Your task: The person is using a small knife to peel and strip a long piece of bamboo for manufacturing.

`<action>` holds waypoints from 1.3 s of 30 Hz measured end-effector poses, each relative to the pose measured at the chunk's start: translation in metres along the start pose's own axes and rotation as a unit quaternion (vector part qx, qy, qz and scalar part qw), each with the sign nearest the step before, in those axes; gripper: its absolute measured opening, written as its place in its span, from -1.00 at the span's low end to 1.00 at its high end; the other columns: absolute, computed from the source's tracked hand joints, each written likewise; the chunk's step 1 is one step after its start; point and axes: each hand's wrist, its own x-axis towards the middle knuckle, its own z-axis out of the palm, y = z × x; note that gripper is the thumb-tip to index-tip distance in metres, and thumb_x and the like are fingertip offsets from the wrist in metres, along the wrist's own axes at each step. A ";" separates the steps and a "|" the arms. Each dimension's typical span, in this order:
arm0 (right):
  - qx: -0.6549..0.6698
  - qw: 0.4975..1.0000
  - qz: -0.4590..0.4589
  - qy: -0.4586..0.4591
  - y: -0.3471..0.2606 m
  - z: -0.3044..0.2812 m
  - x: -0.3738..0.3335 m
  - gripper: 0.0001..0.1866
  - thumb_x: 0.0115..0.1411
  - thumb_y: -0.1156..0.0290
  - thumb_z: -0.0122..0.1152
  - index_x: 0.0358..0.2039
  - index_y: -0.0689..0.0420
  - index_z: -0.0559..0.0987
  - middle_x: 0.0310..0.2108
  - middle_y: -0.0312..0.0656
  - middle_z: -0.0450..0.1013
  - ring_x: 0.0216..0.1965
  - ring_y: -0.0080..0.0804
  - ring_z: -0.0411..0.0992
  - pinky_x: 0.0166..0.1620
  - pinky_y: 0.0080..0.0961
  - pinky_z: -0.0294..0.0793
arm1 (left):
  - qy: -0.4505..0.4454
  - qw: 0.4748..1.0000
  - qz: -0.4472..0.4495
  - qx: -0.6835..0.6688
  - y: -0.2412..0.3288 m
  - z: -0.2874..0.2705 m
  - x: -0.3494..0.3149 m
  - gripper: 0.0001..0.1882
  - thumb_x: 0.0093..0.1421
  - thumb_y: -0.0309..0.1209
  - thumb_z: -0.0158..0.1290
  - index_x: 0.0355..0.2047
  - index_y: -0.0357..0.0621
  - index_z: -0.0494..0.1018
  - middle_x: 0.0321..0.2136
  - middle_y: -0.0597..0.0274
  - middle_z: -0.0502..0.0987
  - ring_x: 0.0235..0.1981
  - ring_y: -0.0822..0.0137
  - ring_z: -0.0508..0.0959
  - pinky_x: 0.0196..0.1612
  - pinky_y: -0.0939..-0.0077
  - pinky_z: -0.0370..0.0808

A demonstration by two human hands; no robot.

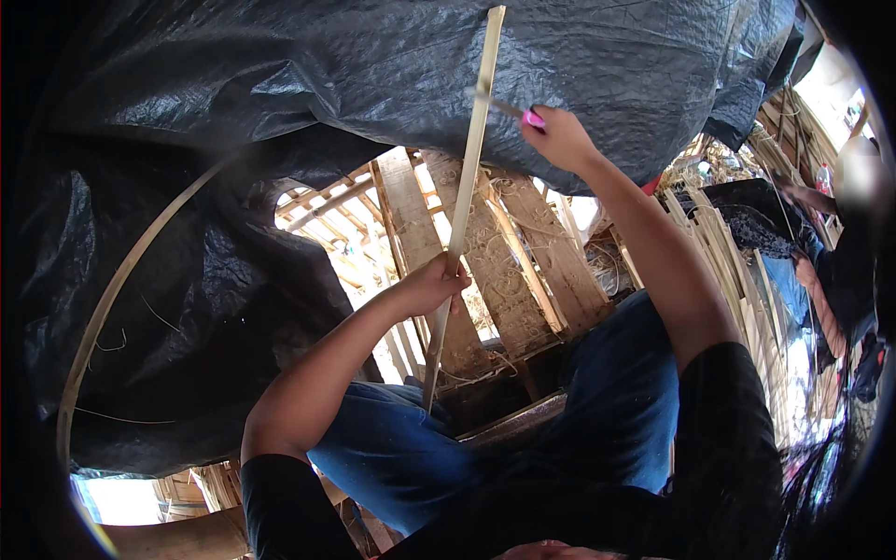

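Observation:
My left hand (432,286) is closed around a long pale strip of bamboo (473,149), which slants up and away from between my knees. Its far end stands in front of the black tarp (392,65). My right hand (560,138) grips a knife (533,119) with a pink handle. The blade, slightly blurred, lies across the upper part of the strip; whether it cuts in cannot be made out. Wooden planks (504,280) strewn with thin curled shavings lie below my hands, with gaps between the boards.
At the left, another long strip (110,280) curves along dark plastic sheeting (215,308). Many upright bamboo strips (737,271) stand on the right. Beyond them sits another person (845,271) in dark clothing, with a clear bottle (823,179) nearby.

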 end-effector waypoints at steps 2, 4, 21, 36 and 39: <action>0.004 1.000 0.024 -0.010 -0.001 0.008 0.006 -0.71 0.12 0.19 0.11 -0.38 0.19 0.53 -0.55 0.05 0.49 -0.43 0.08 0.50 -0.33 -0.17 0.45 | -0.010 1.000 0.006 0.004 0.000 0.000 0.001 -0.71 0.31 -0.22 -0.03 -0.17 -0.16 0.22 -0.53 0.30 0.44 -0.52 0.45 0.52 -0.36 0.50 0.44; 0.026 0.998 0.039 -0.031 0.008 0.021 0.000 -0.73 0.10 0.22 0.11 -0.40 0.19 0.53 -0.54 0.06 0.49 -0.43 0.10 0.49 -0.33 -0.14 0.45 | 0.004 0.999 0.020 0.045 0.003 0.002 0.000 -0.76 0.30 -0.29 -0.03 -0.20 -0.17 0.23 -0.53 0.28 0.44 -0.52 0.44 0.51 -0.36 0.48 0.46; 0.084 0.973 0.156 -0.149 -0.013 0.028 -0.009 -0.61 0.04 0.16 0.17 -0.43 0.32 0.57 -0.54 0.08 0.49 -0.47 -0.11 0.53 -0.35 -0.25 0.44 | 0.002 0.998 0.009 0.058 -0.019 -0.001 -0.001 -0.85 0.27 -0.39 -0.11 -0.25 -0.21 0.25 -0.55 0.22 0.50 -0.49 0.38 0.53 -0.34 0.44 0.46; -0.038 0.984 0.084 -0.152 -0.009 0.032 -0.003 -0.59 0.16 0.13 0.09 -0.45 0.30 0.56 -0.53 0.10 0.51 -0.40 0.01 0.54 -0.28 -0.17 0.49 | 0.007 0.996 0.003 0.086 -0.028 -0.004 0.000 -0.82 0.25 -0.36 -0.07 -0.27 -0.24 0.30 -0.56 0.21 0.52 -0.51 0.37 0.55 -0.38 0.44 0.47; -0.122 0.985 -0.031 -0.117 -0.001 0.026 0.001 -0.60 0.16 0.14 0.09 -0.42 0.29 0.57 -0.52 0.11 0.51 -0.40 0.01 0.54 -0.27 -0.15 0.48 | 0.007 0.995 -0.002 0.102 -0.028 -0.003 0.000 -0.79 0.25 -0.32 -0.04 -0.29 -0.25 0.32 -0.56 0.21 0.54 -0.51 0.36 0.55 -0.38 0.43 0.48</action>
